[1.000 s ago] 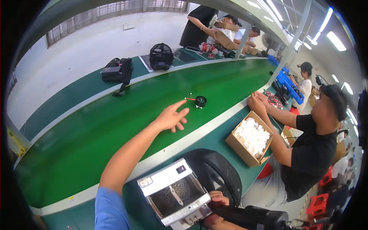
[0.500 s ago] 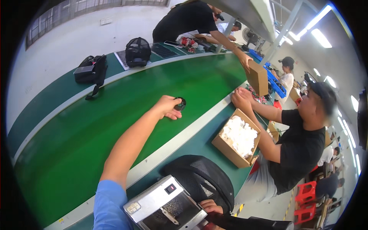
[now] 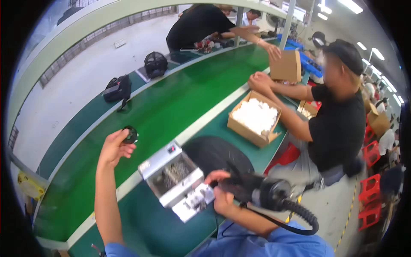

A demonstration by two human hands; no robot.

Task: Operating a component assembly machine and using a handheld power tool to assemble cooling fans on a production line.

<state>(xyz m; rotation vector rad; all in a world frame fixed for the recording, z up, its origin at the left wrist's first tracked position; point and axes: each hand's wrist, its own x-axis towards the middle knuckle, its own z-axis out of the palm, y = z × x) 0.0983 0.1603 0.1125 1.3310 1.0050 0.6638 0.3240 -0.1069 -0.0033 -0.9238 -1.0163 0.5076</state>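
My left hand point(image 3: 114, 147) is raised over the green conveyor belt point(image 3: 171, 96), pinching a small round black plastic part point(image 3: 130, 135) with an open centre. At the bench's near side, my right hand point(image 3: 222, 199) is closed around a black electric screwdriver point(image 3: 252, 188), blurred, with a thick coiled cord. Just left of the right hand stands a silver screw feeder point(image 3: 171, 175), its open tray holding many small screws. A black mesh fan cover point(image 3: 218, 154) lies behind the feeder, partly hidden by the screwdriver.
An open carton point(image 3: 252, 135) of white parts stands on the bench to the right. Beside it sits a co-worker point(image 3: 338, 128) in black. Across the belt, another person point(image 3: 199, 28) reaches toward a brown box point(image 3: 285, 66). Black fan units point(image 3: 155, 65) rest on the far ledge.
My left hand has drawn back from over the belt with the black part still pinched. My right hand and the screwdriver now show more fully. The view has shifted.
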